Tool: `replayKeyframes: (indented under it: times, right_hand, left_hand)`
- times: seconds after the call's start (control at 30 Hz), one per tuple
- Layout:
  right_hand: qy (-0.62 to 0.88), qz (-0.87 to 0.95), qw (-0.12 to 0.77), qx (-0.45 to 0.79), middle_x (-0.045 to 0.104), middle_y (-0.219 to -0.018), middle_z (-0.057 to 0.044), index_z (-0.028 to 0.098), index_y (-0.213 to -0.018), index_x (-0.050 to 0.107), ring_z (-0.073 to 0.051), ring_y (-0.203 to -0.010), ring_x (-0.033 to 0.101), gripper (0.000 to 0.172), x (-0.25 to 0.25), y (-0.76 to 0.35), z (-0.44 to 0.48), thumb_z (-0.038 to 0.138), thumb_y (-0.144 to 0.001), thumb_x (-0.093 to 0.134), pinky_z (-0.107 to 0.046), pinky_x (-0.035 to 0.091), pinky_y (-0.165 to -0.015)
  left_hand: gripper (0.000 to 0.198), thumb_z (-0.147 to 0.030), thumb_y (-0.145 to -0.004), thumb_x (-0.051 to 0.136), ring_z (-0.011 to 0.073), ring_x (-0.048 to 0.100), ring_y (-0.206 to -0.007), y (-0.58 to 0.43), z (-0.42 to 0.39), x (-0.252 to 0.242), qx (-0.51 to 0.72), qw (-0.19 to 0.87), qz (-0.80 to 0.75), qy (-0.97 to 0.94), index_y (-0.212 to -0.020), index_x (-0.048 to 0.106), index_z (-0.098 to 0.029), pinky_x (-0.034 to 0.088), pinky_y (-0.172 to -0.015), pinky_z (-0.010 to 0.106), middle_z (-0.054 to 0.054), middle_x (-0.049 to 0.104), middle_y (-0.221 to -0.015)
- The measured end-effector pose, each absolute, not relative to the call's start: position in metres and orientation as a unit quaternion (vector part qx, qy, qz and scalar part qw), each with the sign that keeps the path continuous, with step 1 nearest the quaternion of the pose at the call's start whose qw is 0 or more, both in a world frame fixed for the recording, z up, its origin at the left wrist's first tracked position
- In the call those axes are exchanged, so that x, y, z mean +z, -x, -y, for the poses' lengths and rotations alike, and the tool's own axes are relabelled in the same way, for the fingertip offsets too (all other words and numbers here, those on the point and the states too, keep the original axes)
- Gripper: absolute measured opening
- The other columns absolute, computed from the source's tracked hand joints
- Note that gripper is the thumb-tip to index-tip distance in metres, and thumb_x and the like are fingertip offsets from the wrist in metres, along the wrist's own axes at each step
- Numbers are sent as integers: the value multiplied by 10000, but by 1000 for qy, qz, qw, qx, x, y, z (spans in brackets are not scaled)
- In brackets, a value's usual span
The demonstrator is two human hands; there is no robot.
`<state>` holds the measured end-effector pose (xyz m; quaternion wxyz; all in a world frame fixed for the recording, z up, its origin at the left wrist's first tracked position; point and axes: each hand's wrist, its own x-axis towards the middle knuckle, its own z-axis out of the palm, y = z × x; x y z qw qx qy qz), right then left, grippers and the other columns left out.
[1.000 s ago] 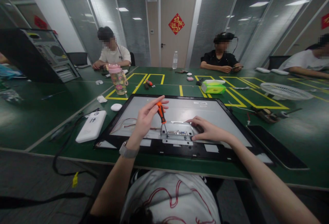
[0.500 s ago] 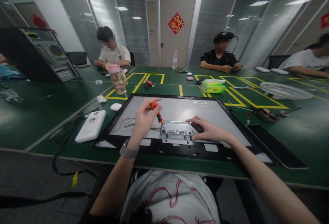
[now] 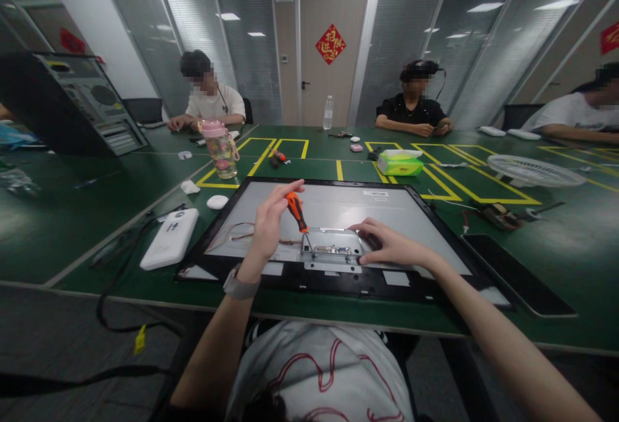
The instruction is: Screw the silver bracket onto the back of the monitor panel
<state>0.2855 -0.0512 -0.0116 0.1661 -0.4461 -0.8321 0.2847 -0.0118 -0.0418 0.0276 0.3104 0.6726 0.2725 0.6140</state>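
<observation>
My left hand [image 3: 269,221] is at an orange and black screwdriver [image 3: 296,210], its fingers closed about the top of the handle and partly hiding it. The driver leans, its shaft pointing down at a screw by the left end of a metal bracket [image 3: 333,267] that carries video ports [image 3: 330,250]. Thumb and fingers of my right hand [image 3: 387,244] grip the right end of this bracket. Beneath lies a flat display panel [image 3: 319,199], grey back up, with a black frame. Thin wires [image 3: 236,235] run over the panel to the bracket's left side.
Left of the panel lie a white power bank [image 3: 170,239] and a white oval case [image 3: 217,202]. A pink-lidded bottle [image 3: 220,154] stands behind. On the right are a black phone [image 3: 520,275], a fan cover [image 3: 534,170] and a green tissue pack [image 3: 399,162]. Several people sit around the table.
My left hand has turned about the screwdriver handle, the fingers straighter and the thumb out of sight. The screwdriver tip stays put; my right hand has not moved.
</observation>
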Motion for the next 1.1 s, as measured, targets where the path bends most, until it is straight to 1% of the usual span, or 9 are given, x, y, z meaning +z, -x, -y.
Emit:
replayKeyframes:
  times: [0.07, 0.2, 0.37, 0.43, 0.57, 0.73, 0.9, 1.03, 1.1]
  right_hand:
    - [447, 832, 166, 285, 500, -1067, -65, 236, -1332, 538, -245, -958, 531, 714, -11, -285, 52, 594, -742, 722, -381, 469, -864]
    - [447, 831, 169, 284, 500, -1058, -62, 236, -1333, 538, -244, -960, 532, 713, -11, -286, 52, 592, -743, 720, -384, 469, -870]
    - [444, 832, 171, 286, 505, -1075, -62, 249, -1333, 540, -253, -1004, 532, 713, -13, -286, 50, 591, -736, 724, -392, 460, -914]
    - [444, 832, 170, 287, 505, -1079, -63, 247, -1334, 539, -252, -1000, 533, 716, -13, -286, 50, 593, -736, 725, -389, 463, -906]
    - [445, 832, 168, 284, 499, -1061, -62, 236, -1332, 537, -249, -988, 531, 719, -12, -286, 51, 595, -738, 723, -390, 465, -897]
    - [447, 833, 166, 280, 503, -1060, -61, 244, -1336, 536, -250, -981, 533, 721, -13, -287, 51, 599, -736, 722, -402, 467, -905]
    - [446, 834, 167, 279, 505, -1068, -64, 254, -1342, 536, -253, -990, 537, 721, -13, -286, 51, 606, -738, 717, -395, 474, -889]
    - [446, 834, 168, 278, 504, -1068, -62, 252, -1339, 540, -257, -1007, 532, 719, -12, -286, 51, 605, -738, 718, -398, 463, -918]
    - [445, 834, 166, 280, 503, -1069, -62, 242, -1339, 539, -258, -1010, 532, 723, -12, -286, 51, 600, -737, 720, -398, 458, -926]
  left_hand:
    - [349, -300, -931, 498, 180, 631, -947, 12, 41, 27, 609, 352, -265, -659, -1224, 657, -197, 488, -855, 302, 71, 691, -1032]
    - [253, -324, -824, 688, 125, 600, -743, 9, 41, 28, 616, 335, -273, -658, -1045, 730, -209, 502, -705, 240, 27, 655, -863]
    - [344, -377, -922, 546, 184, 630, -954, 6, 41, 27, 603, 402, -241, -646, -1179, 688, -197, 516, -848, 305, 84, 681, -1008]
    - [342, -379, -915, 562, 179, 637, -923, 7, 40, 26, 604, 421, -235, -635, -1175, 683, -192, 519, -840, 305, 80, 686, -1001]
    - [206, -335, -834, 686, 128, 601, -790, 8, 39, 26, 630, 331, -288, -641, -982, 733, -198, 507, -725, 234, 36, 654, -896]
    - [326, -347, -942, 517, 159, 637, -919, 8, 40, 27, 610, 365, -269, -650, -1202, 666, -219, 518, -810, 276, 69, 668, -1038]
    - [226, -327, -849, 656, 131, 593, -805, 8, 41, 29, 620, 278, -311, -664, -1023, 718, -196, 512, -726, 234, 38, 628, -925]
    - [315, -333, -938, 520, 156, 623, -893, 8, 43, 29, 590, 320, -269, -691, -1202, 651, -222, 513, -810, 277, 59, 642, -1033]
    - [279, -320, -916, 569, 144, 612, -858, 7, 43, 28, 595, 301, -269, -695, -1155, 674, -221, 504, -786, 260, 45, 630, -974]
